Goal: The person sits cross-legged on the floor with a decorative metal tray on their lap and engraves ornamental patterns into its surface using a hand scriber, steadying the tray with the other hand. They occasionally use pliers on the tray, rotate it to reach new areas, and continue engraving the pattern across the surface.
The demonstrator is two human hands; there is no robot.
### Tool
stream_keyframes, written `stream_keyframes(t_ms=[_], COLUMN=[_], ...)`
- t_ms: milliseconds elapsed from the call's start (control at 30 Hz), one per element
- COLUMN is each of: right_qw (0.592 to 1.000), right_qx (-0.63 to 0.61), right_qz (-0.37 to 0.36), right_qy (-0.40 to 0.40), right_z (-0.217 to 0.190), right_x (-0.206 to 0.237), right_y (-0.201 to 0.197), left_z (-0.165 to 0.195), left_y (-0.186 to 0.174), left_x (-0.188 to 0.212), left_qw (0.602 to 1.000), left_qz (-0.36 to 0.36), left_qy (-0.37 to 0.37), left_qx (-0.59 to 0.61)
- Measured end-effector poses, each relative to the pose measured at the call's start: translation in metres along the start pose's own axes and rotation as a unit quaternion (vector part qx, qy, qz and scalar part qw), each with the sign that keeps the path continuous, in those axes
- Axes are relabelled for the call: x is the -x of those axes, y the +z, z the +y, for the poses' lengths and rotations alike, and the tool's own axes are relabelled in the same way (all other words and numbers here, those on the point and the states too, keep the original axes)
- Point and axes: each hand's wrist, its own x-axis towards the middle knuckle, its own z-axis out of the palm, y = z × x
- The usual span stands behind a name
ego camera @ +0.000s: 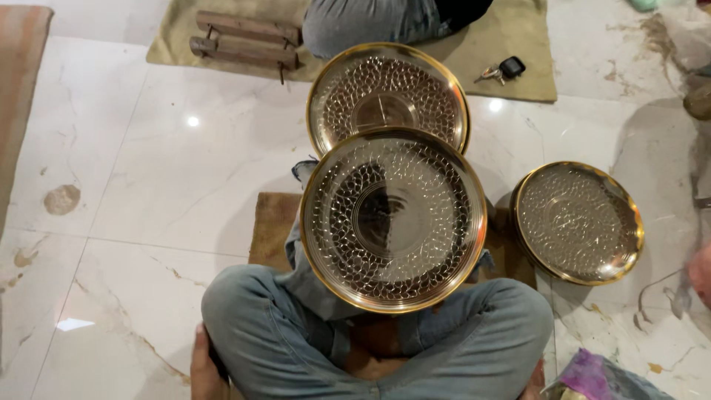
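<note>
I see my left hand [201, 367] low at the bottom edge, pressed against the outside of my left knee, fingers lying flat and slack with nothing in them. Of my right hand [535, 385] only a sliver shows past the right knee at the frame's bottom; I cannot tell whether it is clenched or released.

The nearest brass plate [393, 219] sits up and to the right of my left hand, above my crossed legs in grey-blue trousers [296, 341], well apart from both hands. Neither hand touches it. It is round, with a gold rim and a hammered scale pattern around a smooth centre, and it holds nothing. I cannot make out what props it up.

Just beyond it, farther from my hands, a second plate [388, 89] of the same kind is partly covered by the near one's upper rim; it is bare inside too. A third plate [578, 222] lies up from my right hand on the marble floor [148, 185], beside the near plate, with nothing in it.

A brown mat [272, 222] lies under my legs. Farther off, another person's knee [370, 26] rests on an olive cloth [511, 41], with a wooden tool [244, 41] and a bunch of keys [502, 70] on it. A purple wrapper [592, 374] lies just beside my right hand.
</note>
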Motion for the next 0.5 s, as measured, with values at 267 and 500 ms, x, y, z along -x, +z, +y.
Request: stream_keyframes(t_ms=[267,500], right_qw=[0.953,0.972], right_qx=[-0.091,-0.019], right_qz=[0.066,0.067], right_qy=[-0.282,-0.226], right_z=[-0.019,-0.123], right_x=[0.021,0.066], right_y=[0.001,0.004], left_z=[0.079,0.020], left_y=[0.135,0.233], left_x=[0.057,0.134], left_qw=[0.892,0.717], left_qz=[-0.082,-0.435], left_qy=[0.288,0.392], left_qx=[-0.338,-0.377])
